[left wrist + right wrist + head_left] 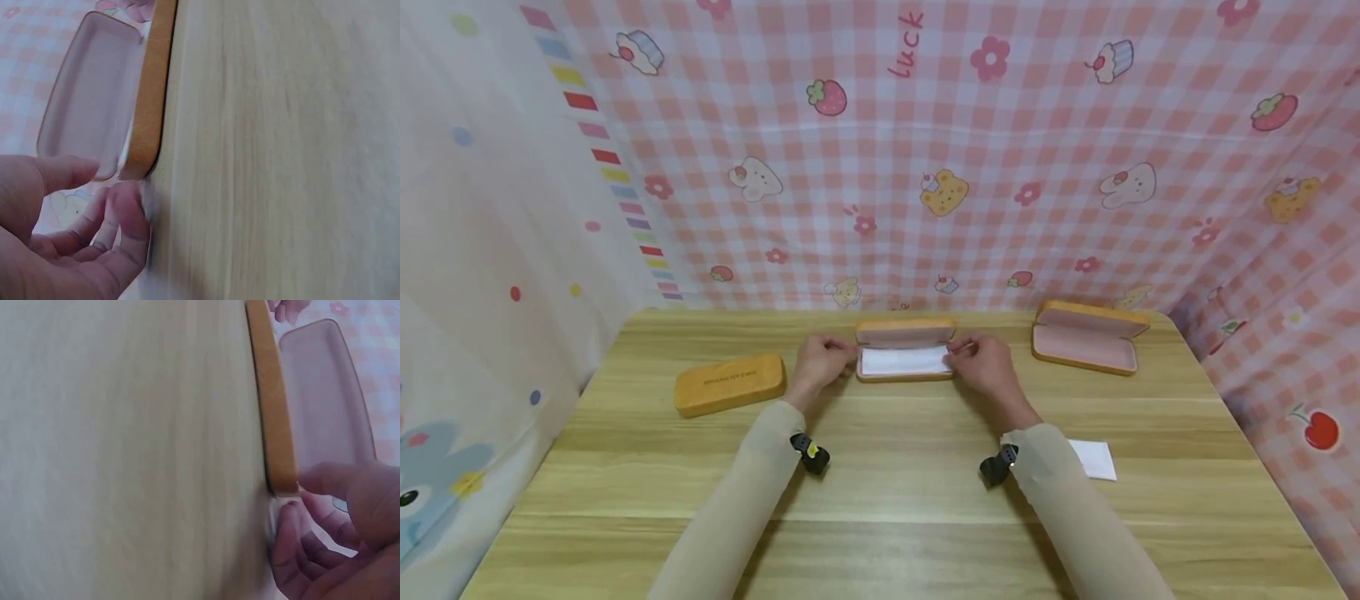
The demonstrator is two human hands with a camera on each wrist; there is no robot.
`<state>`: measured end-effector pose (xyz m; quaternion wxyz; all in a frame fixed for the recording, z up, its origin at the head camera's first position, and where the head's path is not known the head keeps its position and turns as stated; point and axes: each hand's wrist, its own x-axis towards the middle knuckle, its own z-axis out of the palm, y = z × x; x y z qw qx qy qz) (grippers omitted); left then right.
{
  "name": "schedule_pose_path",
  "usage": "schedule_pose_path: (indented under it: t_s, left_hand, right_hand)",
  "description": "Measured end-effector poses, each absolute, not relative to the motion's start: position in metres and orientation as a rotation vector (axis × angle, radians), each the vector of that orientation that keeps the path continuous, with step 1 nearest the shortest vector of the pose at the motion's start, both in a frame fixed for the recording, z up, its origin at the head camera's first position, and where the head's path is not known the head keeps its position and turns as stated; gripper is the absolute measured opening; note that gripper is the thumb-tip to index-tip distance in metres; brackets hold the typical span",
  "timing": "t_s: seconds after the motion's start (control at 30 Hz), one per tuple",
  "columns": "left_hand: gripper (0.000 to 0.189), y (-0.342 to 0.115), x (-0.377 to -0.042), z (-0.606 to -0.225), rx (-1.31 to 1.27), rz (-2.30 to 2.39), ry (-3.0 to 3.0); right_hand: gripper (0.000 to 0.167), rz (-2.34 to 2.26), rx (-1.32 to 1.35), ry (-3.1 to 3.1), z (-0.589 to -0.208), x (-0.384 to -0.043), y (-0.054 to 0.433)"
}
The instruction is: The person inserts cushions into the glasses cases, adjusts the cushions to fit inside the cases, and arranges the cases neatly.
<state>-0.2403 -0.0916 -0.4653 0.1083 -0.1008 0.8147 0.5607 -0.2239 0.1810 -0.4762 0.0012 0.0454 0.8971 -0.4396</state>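
Observation:
An orange glasses case [906, 378] stands with its lid raised at the back middle of the table. White folded cloth [904, 361] lies in its bottom half. My left hand [824, 363] is at the case's left end; in the left wrist view its thumb and bent fingers [128, 215] stand apart near the case's corner. At the right end is my right hand [987, 365], its thumb [328, 478] at the case's edge and its other fingers loosely bent beside the corner. Contact with the cloth is hidden.
Another orange glasses case [730, 385] lies closed on the left. A third case [1086, 346] stands open at the back right, pink inside. A white folded cloth [1097, 460] lies partly behind the right forearm. A checked curtain [880, 167] hangs behind the table.

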Motion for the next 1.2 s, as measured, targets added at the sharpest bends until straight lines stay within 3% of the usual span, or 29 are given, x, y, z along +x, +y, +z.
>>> schedule_pose_path:
  t_s: [0.33,0.7,1.2]
  left_hand:
    - [0.049,-0.103,-0.235,-0.457,-0.083,1.724,2.242]
    - [0.070,-0.102,-0.240,-0.450,-0.118,1.736,2.094]
    - [0.060,-0.087,-0.246,-0.452,-0.258,1.722,2.144]
  right_hand:
    - [0.041,-1.367,0.005,2.594,-0.458,-0.222,0.201]
    - [0.084,-1.530,0.039,2.299,-0.448,-0.227,0.203]
    - [0.082,-1.582,0.139,2.290,-0.447,-0.232,0.185]
